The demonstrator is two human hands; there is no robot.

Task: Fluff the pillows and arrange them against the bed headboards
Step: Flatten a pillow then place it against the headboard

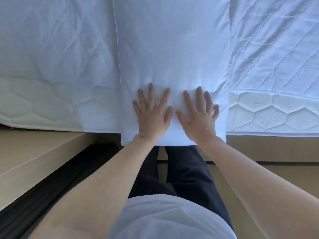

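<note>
Plump white fabric pillow [172, 57] lies lengthwise, long axis running away from person, near end overhanging quilted white mattress [269, 111] edge. L hand [151, 116] & R hand [198, 121] both flat, fingers spread, pressing near end, grasping nothing.

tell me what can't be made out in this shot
- Headboard: not in the head view; the top edge cuts off the bed.
- Far end of the pillow: cut off by the top edge.
- Pillow surface under the left hand and right hand: covered by the flat palms.
- Feet: hidden behind the shirt.
</note>
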